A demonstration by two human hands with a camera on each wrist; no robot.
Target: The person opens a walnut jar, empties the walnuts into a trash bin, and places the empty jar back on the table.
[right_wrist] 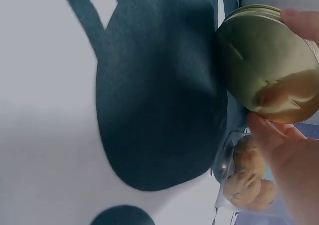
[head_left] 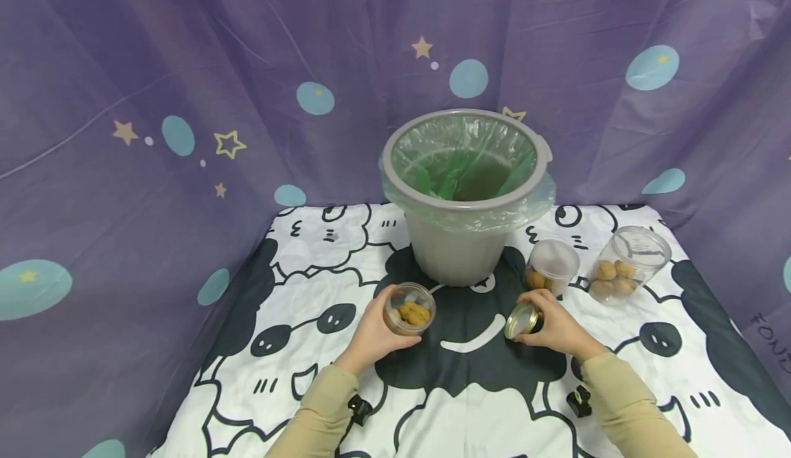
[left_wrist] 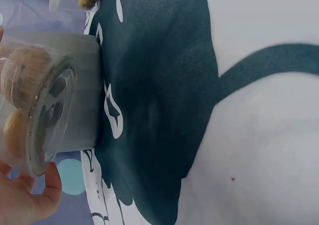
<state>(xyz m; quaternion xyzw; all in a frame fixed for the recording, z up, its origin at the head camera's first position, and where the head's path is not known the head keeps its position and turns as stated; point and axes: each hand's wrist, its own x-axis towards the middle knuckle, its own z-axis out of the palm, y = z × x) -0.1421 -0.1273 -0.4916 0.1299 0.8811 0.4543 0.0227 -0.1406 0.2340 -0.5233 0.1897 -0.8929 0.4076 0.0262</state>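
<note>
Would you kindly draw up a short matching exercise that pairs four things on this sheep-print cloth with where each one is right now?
Things:
1. open walnut jar
2. gold lid
3. grey bin
4. tilted closed jar

Places:
A. far right of the cloth
B. in the left hand
C. middle, at the back
D. in the right hand

Pairs: 1-B, 2-D, 3-C, 4-A
</note>
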